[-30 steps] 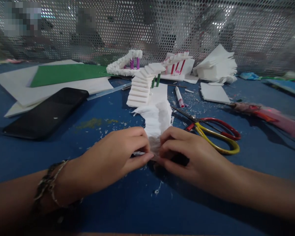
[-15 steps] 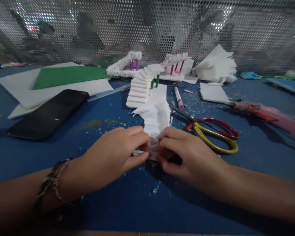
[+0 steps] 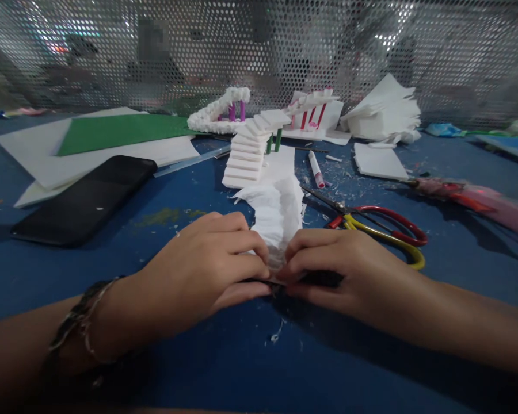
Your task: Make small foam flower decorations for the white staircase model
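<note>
White, crinkly paper strip (image 3: pixel 274 215): my left hand (image 3: pixel 205 267) and right hand (image 3: pixel 343 267) pinch its near end. I can read no words anywhere.

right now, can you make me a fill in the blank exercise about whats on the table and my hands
The crinkled strip at the fingers of the left hand and the right hand is ____ in colour.
The scissors have one yellow handle and one ____ handle.
The posts under the small staircase model nearest the hands are ____.
The bracelets are worn on the ____ wrist.

Missing words: white; red; green; left.
</note>
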Motion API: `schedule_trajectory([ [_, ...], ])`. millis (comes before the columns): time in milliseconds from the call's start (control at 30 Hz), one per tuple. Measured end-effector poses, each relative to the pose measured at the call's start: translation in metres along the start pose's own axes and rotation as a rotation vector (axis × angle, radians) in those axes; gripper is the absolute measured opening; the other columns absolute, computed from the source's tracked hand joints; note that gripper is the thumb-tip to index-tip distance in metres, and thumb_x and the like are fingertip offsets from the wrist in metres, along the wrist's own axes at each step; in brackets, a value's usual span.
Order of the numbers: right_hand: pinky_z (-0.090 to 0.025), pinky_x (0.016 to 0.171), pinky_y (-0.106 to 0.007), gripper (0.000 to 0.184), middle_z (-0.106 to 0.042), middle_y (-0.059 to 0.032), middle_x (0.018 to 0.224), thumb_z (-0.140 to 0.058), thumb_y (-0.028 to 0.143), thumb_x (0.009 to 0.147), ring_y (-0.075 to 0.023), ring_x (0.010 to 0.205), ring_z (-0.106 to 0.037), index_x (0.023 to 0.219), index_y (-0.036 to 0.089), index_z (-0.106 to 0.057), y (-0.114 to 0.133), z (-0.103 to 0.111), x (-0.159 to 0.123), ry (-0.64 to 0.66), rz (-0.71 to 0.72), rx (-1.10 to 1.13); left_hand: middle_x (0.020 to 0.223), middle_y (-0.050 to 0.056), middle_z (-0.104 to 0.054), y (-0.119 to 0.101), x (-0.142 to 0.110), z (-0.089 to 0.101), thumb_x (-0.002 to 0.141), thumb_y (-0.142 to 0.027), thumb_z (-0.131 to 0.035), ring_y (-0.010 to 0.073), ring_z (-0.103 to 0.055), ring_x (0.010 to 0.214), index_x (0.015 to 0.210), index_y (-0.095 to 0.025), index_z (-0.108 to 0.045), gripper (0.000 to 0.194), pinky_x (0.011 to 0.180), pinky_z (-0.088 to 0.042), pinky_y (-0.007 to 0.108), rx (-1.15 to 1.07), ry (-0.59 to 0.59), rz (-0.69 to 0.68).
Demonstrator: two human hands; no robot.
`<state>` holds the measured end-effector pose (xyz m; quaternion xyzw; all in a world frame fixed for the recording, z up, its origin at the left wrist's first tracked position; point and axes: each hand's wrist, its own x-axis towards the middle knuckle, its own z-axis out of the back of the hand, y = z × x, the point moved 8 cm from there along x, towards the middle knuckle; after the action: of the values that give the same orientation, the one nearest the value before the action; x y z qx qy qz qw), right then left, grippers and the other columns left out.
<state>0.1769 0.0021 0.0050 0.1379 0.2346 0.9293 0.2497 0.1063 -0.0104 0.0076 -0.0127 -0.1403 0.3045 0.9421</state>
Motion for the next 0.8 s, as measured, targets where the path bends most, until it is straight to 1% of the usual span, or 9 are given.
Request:
schedule_trajectory([
  [100,-0.041,0.062,-0.018,0.008,-0.057,-0.0019,0.075,-0.054,0.011,0.076,-0.0084,0.067,-0.053,0.074,0.013,-0.062,0.002,0.000,-0.001,-0.009,0.013,-0.041,0.091,0.001,-0.060,0.001,0.000,0.000,0.080,-0.024,-0.049,0.0191,-0.045,0.077,0.078,-0.021,-0.062,0.013,0.065,-0.032,0.030,0.025,0.001,0.041],
  [167,-0.041,0.061,-0.020,0.011,-0.056,-0.0025,0.074,-0.051,0.011,0.078,-0.0098,0.067,-0.053,0.072,0.013,-0.060,0.006,-0.001,-0.004,-0.024,0.039,-0.119,0.087,0.001,-0.060,0.000,0.000,0.001,0.080,-0.022,-0.049,0.0186,-0.044,0.074,0.075,-0.021,-0.061,0.013,0.062,-0.031,0.029,0.032,-0.005,0.035],
  [233,-0.041,0.058,-0.022,0.014,-0.055,-0.0036,0.074,-0.047,0.010,0.080,-0.0114,0.066,-0.051,0.072,0.012,-0.059,0.010,-0.006,-0.007,-0.019,0.067,-0.243,0.082,0.001,-0.060,-0.001,0.000,0.002,0.081,-0.022,-0.047,0.0177,-0.044,0.070,0.072,-0.020,-0.060,0.017,0.059,-0.029,0.029,0.046,-0.019,0.007],
  [333,-0.040,0.055,-0.024,0.019,-0.054,-0.0048,0.073,-0.042,0.008,0.081,-0.0124,0.062,-0.048,0.071,0.012,-0.057,0.014,-0.010,-0.010,-0.020,0.091,-0.386,0.074,0.001,-0.060,-0.003,0.001,0.003,0.084,-0.022,-0.042,0.0167,-0.045,0.068,0.070,-0.018,-0.058,0.022,0.061,-0.029,0.030,0.080,-0.036,-0.038],
  [400,-0.040,0.055,-0.023,0.017,-0.054,-0.0045,0.072,-0.043,0.008,0.080,-0.0122,0.062,-0.048,0.071,0.012,-0.057,0.015,-0.007,-0.009,-0.060,0.078,-0.372,0.071,0.001,-0.060,-0.003,0.001,0.003,0.084,-0.023,-0.042,0.0164,-0.046,0.068,0.072,-0.017,-0.058,0.021,0.064,-0.029,0.031,0.091,-0.036,-0.051],
  [467,-0.040,0.055,-0.022,0.015,-0.054,-0.0040,0.071,-0.045,0.009,0.078,-0.0116,0.061,-0.049,0.070,0.012,-0.058,0.012,-0.003,-0.006,-0.095,0.037,-0.308,0.073,0.000,-0.060,-0.001,0.001,0.002,0.083,-0.025,-0.046,0.0162,-0.047,0.069,0.075,-0.018,-0.058,0.016,0.065,-0.029,0.031,0.070,-0.021,-0.043],
  [600,-0.039,0.051,-0.019,0.009,-0.052,-0.0035,0.071,-0.050,0.006,0.069,-0.0091,0.058,-0.047,0.065,0.011,-0.057,0.003,0.001,-0.001,-0.128,-0.061,-0.186,0.080,-0.001,-0.059,0.006,0.000,-0.003,0.079,-0.029,-0.052,0.0162,-0.048,0.073,0.078,-0.020,-0.058,0.011,0.064,-0.028,0.029,-0.024,0.026,0.034],
  [667,-0.038,0.051,-0.017,0.009,-0.051,-0.0030,0.073,-0.051,0.004,0.066,-0.0077,0.057,-0.046,0.064,0.012,-0.057,-0.001,0.002,-0.001,-0.145,-0.099,-0.133,0.080,-0.001,-0.058,0.008,0.000,-0.003,0.079,-0.027,-0.052,0.0162,-0.048,0.073,0.076,-0.020,-0.058,0.011,0.065,-0.028,0.030,-0.049,0.017,0.060],
  [800,-0.037,0.053,-0.018,0.011,-0.049,-0.0022,0.072,-0.049,0.004,0.065,-0.0083,0.060,-0.044,0.065,0.012,-0.056,-0.003,0.000,-0.001,-0.150,-0.116,-0.102,0.076,-0.002,-0.057,0.012,0.002,-0.002,0.079,-0.022,-0.052,0.0142,-0.047,0.072,0.072,-0.020,-0.059,0.010,0.067,-0.027,0.029,-0.133,-0.011,0.105],
])
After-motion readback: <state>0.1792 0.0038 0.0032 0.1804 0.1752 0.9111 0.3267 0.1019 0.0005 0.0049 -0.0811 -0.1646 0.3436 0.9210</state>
